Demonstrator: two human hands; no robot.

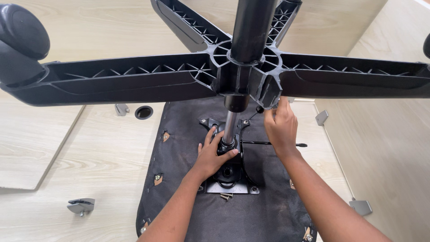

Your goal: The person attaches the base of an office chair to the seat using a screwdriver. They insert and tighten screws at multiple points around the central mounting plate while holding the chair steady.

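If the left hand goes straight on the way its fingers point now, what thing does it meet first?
The left hand points up and away, its fingers already at the silver gas-lift column. Going on, it would probably press against that column first, though depth is hard to judge.

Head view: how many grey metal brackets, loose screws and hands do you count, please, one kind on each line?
Grey metal brackets: 4
Loose screws: 2, lying together
Hands: 2, the left hand and the right hand
Total: 8
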